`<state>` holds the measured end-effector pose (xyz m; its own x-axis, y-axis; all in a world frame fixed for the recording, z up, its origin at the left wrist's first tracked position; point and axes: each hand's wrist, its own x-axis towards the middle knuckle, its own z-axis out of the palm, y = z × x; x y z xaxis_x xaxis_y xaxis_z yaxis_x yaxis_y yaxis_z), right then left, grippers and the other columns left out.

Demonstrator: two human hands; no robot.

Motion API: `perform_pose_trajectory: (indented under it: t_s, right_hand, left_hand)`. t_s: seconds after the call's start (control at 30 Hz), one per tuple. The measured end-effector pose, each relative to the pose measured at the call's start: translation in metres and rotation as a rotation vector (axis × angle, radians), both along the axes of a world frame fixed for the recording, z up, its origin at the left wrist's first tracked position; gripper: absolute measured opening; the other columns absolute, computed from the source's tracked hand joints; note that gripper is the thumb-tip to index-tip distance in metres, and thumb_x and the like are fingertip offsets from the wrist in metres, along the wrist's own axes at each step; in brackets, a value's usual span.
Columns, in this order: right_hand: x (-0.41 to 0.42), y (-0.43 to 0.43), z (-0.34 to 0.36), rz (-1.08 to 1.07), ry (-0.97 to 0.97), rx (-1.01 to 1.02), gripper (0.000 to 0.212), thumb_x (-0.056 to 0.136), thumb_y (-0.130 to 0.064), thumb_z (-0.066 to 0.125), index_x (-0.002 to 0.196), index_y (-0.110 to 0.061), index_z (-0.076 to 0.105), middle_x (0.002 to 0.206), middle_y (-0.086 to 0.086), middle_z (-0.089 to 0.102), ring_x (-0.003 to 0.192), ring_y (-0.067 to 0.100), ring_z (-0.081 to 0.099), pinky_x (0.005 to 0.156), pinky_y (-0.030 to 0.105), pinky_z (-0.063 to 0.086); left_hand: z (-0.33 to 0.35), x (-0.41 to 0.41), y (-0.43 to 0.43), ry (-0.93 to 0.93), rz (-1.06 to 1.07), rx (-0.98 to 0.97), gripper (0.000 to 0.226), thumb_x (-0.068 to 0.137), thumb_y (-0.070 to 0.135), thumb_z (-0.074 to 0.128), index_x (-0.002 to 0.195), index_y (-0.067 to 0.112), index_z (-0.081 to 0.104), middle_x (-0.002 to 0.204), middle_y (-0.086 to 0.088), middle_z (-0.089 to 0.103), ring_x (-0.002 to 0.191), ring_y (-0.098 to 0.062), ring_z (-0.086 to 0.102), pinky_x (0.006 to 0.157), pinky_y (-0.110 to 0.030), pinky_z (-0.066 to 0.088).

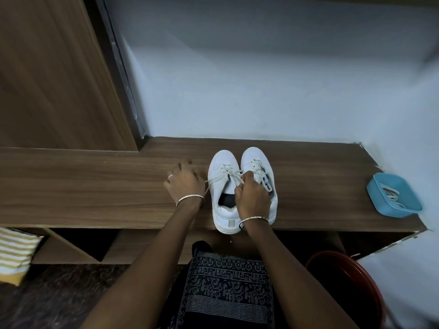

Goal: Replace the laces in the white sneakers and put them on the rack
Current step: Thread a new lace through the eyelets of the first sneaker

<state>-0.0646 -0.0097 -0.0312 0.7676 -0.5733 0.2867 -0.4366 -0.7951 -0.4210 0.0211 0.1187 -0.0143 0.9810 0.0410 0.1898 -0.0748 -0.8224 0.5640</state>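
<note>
Two white sneakers stand side by side on the wooden rack top [95, 186], toes pointing away from me. The left sneaker [221, 167] has loosened laces [225, 174] across its tongue. My right hand [251, 198] lies over the right sneaker [255, 160] and pinches a lace of the left sneaker near its tongue. My left hand [185, 181] hovers blurred just left of the left sneaker, fingers spread, with a lace end running toward it. A blue tray [380, 193] holding spare white laces [392, 195] sits at the right end.
A wooden door panel [52, 79] rises at the left and a pale wall [261, 79] stands behind the rack. Open shelf compartments lie below the top. A striped cloth [14, 252] is at the lower left, a red bucket [351, 276] at the lower right.
</note>
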Motion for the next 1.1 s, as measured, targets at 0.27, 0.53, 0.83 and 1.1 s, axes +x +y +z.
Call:
perform_pose_trajectory:
  t_s: [0.27, 0.53, 0.83, 1.1]
  right_hand:
    - [-0.001, -0.001, 0.003, 0.001, -0.005, 0.044, 0.024, 0.096, -0.02, 0.05, 0.116, -0.009, 0.052, 0.097, 0.016, 0.069, 0.088, 0.037, 0.067, 0.066, 0.038, 0.048]
    - [0.0, -0.002, 0.007, -0.021, 0.01, 0.06, 0.022, 0.095, -0.02, 0.05, 0.114, -0.009, 0.052, 0.098, 0.014, 0.07, 0.091, 0.035, 0.067, 0.068, 0.037, 0.047]
    - [0.001, -0.006, 0.008, -0.011, -0.016, 0.11, 0.018, 0.097, -0.02, 0.051, 0.11, -0.008, 0.054, 0.099, 0.013, 0.069, 0.091, 0.033, 0.067, 0.071, 0.036, 0.047]
    - [0.0, -0.006, 0.008, -0.003, -0.027, 0.108, 0.021, 0.097, -0.024, 0.054, 0.111, -0.008, 0.055, 0.099, 0.013, 0.07, 0.093, 0.034, 0.066, 0.075, 0.039, 0.048]
  left_hand:
    - [-0.004, -0.018, -0.035, 0.03, -0.412, 0.101, 0.026, 0.084, 0.042, 0.062, 0.106, 0.028, 0.06, 0.111, 0.001, 0.063, 0.103, -0.031, 0.062, 0.088, -0.041, 0.042]
    - [-0.002, -0.014, -0.037, 0.059, -0.313, -0.002, 0.029, 0.087, 0.023, 0.057, 0.115, 0.031, 0.059, 0.1, -0.004, 0.07, 0.098, -0.032, 0.064, 0.074, -0.035, 0.043]
    - [0.013, -0.004, -0.063, -0.062, -0.394, 0.376, 0.013, 0.091, 0.018, 0.052, 0.1, 0.018, 0.062, 0.104, -0.005, 0.064, 0.094, -0.032, 0.064, 0.065, -0.032, 0.036]
    - [0.001, 0.001, -0.061, -0.151, -0.423, 0.377, 0.012, 0.097, 0.02, 0.045, 0.098, 0.018, 0.057, 0.099, -0.004, 0.066, 0.088, -0.034, 0.065, 0.06, -0.032, 0.033]
